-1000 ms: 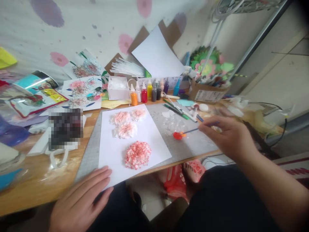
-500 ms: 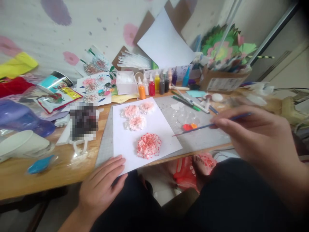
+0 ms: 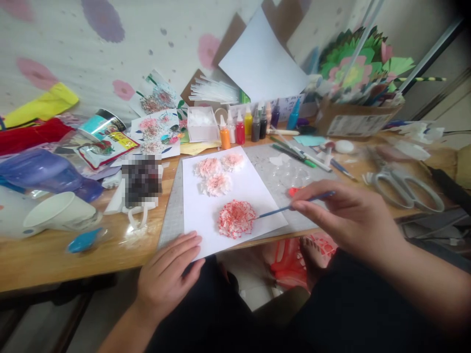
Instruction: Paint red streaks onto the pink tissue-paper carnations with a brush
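The right hand (image 3: 346, 220) has swung left from the paint blob (image 3: 295, 191), where the brush (image 3: 290, 207) tip was dipping a second ago; half a second ago the tip hung between the blob and the paper (image 3: 228, 196), and now it reaches the right edge of the red flower (image 3: 236, 218) on the paper. The grip on the brush has slid from far right of the blob to just in front of it, partly covering it. The left hand (image 3: 169, 277) has moved from flat at the paper's near corner to fingertips pressing that corner. The view has turned right, bringing scissors (image 3: 405, 184) on the desk (image 3: 73, 255) into sight.
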`<action>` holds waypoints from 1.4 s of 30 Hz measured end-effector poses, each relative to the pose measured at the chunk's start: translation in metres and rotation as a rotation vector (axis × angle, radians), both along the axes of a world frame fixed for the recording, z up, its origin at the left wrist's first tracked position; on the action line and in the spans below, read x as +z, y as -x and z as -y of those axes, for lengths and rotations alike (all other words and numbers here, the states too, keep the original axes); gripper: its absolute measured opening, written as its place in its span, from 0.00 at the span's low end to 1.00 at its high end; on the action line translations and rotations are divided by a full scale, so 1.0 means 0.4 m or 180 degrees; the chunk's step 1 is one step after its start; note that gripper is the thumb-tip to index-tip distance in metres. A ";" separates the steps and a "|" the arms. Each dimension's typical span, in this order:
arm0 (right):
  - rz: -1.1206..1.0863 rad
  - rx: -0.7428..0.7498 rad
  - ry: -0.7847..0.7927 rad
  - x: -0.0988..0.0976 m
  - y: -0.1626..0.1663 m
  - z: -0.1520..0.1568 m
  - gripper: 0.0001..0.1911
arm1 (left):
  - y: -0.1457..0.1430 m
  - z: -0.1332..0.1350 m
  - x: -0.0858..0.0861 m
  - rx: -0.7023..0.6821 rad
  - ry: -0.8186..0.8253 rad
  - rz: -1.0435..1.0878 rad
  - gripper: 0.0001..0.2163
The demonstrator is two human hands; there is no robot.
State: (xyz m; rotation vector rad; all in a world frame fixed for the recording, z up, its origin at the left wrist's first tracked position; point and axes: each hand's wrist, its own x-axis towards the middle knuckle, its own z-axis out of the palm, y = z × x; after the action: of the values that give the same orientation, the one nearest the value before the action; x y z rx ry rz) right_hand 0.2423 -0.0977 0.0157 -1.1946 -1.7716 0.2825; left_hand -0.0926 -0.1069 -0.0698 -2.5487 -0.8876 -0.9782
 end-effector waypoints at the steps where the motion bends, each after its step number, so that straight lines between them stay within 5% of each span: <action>1: 0.0022 0.0014 -0.0015 -0.002 0.001 -0.002 0.08 | 0.000 0.000 0.000 -0.0002 -0.0001 0.0006 0.08; 42: 0.0104 0.0215 -0.0064 -0.007 0.005 0.004 0.06 | 0.000 -0.001 0.002 0.0007 0.0021 -0.0059 0.09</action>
State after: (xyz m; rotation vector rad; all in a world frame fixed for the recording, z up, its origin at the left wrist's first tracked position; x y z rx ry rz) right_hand 0.2403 -0.0992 0.0128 -1.1326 -1.8414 0.2855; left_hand -0.0926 -0.1063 -0.0692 -2.5575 -0.8897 -0.9512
